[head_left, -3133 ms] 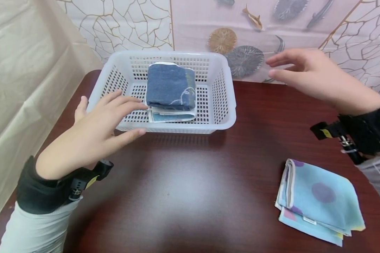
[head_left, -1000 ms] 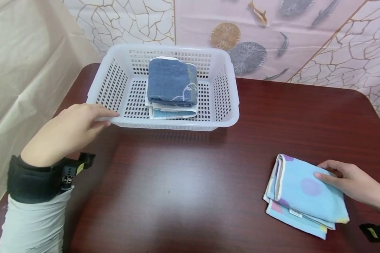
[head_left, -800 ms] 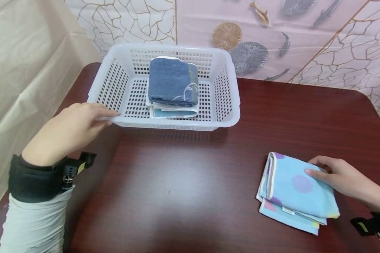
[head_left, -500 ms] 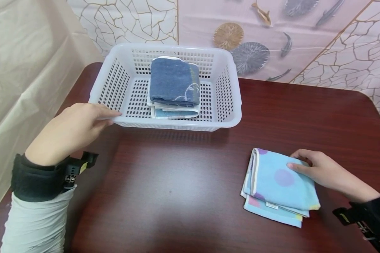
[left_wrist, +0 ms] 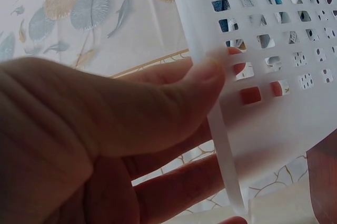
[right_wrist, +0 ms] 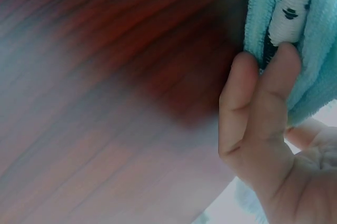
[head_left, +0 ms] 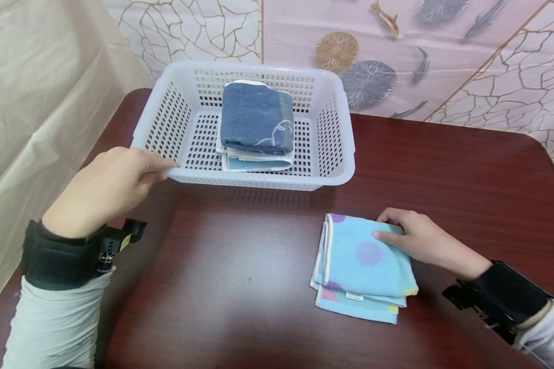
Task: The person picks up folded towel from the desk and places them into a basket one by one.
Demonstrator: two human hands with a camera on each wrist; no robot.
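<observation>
A white perforated plastic basket [head_left: 244, 179] stands at the back of the table. My left hand [head_left: 108, 182] grips its near left corner; in the left wrist view the thumb [left_wrist: 202, 79] lies on one side of the wall and the other fingers behind it. On the right, my right hand [head_left: 417, 238] holds the right edge of a folded light blue towel [head_left: 364, 271] with purple dots, thumb on top. In the right wrist view fingertips [right_wrist: 287, 58] press the folded layers from the side. Inside the basket a folded dark blue towel [head_left: 254, 115] lies on a lighter blue one [head_left: 258, 164].
A dark red-brown wooden table [head_left: 221, 266] carries everything. Behind it hangs a patterned cloth [head_left: 295, 31] with fish and round motifs. Cream fabric [head_left: 41, 102] drapes along the left side.
My left hand came down onto the basket's corner. My right hand lowered to the light blue towel, took its edge and has drawn it left across the table. The basket shows no clear movement.
</observation>
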